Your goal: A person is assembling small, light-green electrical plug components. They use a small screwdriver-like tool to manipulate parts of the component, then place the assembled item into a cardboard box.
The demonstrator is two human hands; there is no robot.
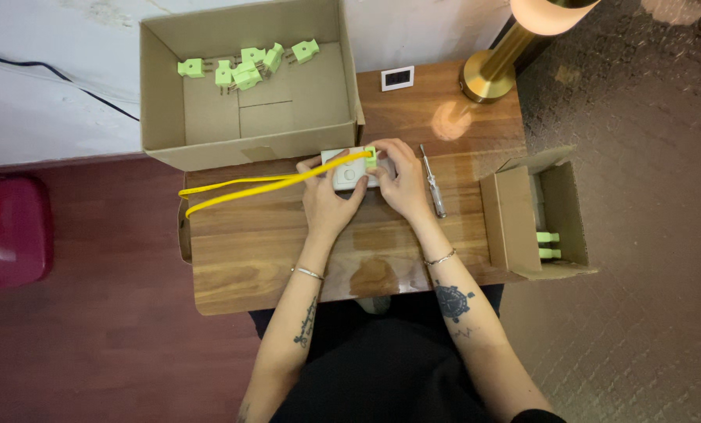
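A small white square socket block [347, 175] lies on the wooden table [248, 258], and both of my hands hold it. My left hand [326, 202] grips its near left side. My right hand [402, 182] presses a light green plug [371, 156] at the block's far right corner. A yellow cable [248, 188] runs from that plug leftward across the table and loops back at the left edge.
A large open cardboard box [162, 117] at the back left holds several light green plugs [245, 72]. A screwdriver [433, 182] lies right of my right hand. A smaller open box [510, 219] sits at the right edge; a brass lamp base [487, 74] and a small white display [397, 77] stand behind.
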